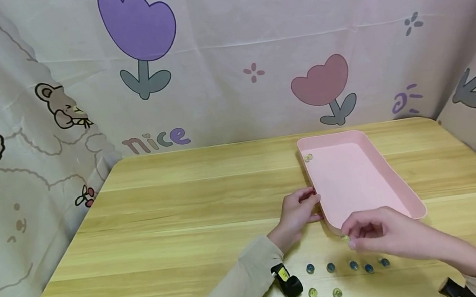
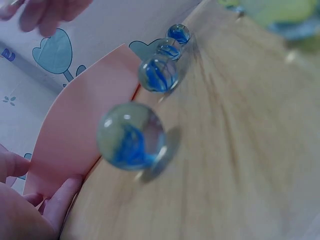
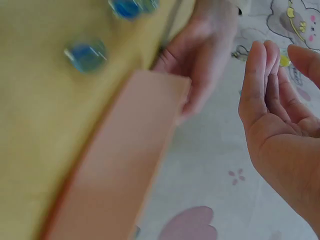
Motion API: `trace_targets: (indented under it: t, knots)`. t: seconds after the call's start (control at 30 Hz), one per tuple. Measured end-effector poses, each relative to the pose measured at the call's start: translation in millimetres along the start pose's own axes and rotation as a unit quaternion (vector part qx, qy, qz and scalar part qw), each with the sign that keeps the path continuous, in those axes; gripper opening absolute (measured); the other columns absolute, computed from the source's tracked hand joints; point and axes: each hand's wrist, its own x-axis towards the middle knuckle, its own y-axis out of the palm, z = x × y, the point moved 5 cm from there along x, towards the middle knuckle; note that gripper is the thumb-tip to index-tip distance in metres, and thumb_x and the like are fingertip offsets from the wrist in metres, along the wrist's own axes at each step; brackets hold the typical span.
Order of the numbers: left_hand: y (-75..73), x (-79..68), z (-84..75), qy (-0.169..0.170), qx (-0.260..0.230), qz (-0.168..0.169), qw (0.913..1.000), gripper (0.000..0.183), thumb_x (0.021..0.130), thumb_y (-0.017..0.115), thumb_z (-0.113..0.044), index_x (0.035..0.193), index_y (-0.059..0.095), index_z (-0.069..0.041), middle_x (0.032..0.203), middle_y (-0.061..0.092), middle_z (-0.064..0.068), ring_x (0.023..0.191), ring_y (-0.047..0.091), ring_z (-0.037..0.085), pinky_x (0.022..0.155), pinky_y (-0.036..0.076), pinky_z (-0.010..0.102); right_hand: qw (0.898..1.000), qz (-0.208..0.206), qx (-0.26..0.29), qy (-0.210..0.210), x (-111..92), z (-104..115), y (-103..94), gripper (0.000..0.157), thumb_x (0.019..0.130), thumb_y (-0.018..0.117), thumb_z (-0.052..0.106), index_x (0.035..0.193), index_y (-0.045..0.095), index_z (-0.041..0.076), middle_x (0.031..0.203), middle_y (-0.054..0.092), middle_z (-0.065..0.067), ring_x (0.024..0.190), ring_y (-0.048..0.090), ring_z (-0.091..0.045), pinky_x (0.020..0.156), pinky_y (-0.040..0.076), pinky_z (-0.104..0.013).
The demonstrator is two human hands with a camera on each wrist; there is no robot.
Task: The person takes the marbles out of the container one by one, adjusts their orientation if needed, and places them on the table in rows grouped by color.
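Note:
My right hand [image 1: 391, 233] pinches a yellow-green glass marble [image 3: 284, 60] between thumb and fingertips, close by the near rim of the pink tray [image 1: 351, 173]. My left hand [image 1: 297, 213] rests its fingertips against the outside of the tray's left wall, by the near left corner. Inside the tray, two small yellowish marbles [image 1: 308, 158] lie against the left wall toward the far end. On the table before the tray sits a loose row of several blue-swirled marbles [image 2: 131, 136]. Nearer to me lie two yellow-green marbles [image 1: 337, 294].
The wooden table [image 1: 175, 218] stretches left of the tray. A patterned cloth [image 1: 222, 34] hangs behind it and along both sides. Black camera straps circle both wrists, the left strap [image 1: 288, 282] close beside the marbles.

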Motion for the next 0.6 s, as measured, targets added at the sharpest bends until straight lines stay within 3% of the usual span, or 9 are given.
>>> trace_targets:
  t: [0.23,0.47,0.6]
  knots:
    - [-0.9,1.3,1.3,-0.004,0.004,-0.004,1.0000,0.035,0.090,0.066,-0.007,0.123,0.061,0.003,0.102,0.063,0.006,0.090,0.063,0.018,0.066,0.061,0.030,0.998,0.029,0.049,0.003,-12.4,-8.6,16.3,0.016,0.090,0.062,-0.004,0.100,0.064,0.009,0.081,0.065,0.001,0.072,0.059,-0.006,0.053,0.052,-0.022]
    - [-0.9,1.1,1.2,-0.003,0.003,0.001,1.0000,0.035,0.090,0.065,-0.007,0.124,0.060,0.004,0.103,0.063,0.007,0.091,0.063,0.019,0.067,0.061,0.030,0.998,0.034,0.053,0.010,-20.9,-11.7,20.3,0.020,0.089,0.061,-0.005,0.101,0.065,0.011,0.084,0.067,0.003,0.076,0.060,-0.004,0.058,0.054,-0.023]
    - [0.0,0.5,-0.3,-0.002,0.006,0.002,1.0000,0.036,0.090,0.065,-0.006,0.124,0.060,0.004,0.103,0.063,0.007,0.090,0.063,0.019,0.067,0.061,0.031,0.992,0.056,0.109,0.032,-28.6,-16.2,22.8,0.021,0.090,0.055,-0.010,0.104,0.063,0.003,0.080,0.068,-0.001,0.071,0.063,-0.006,0.057,0.057,-0.027]
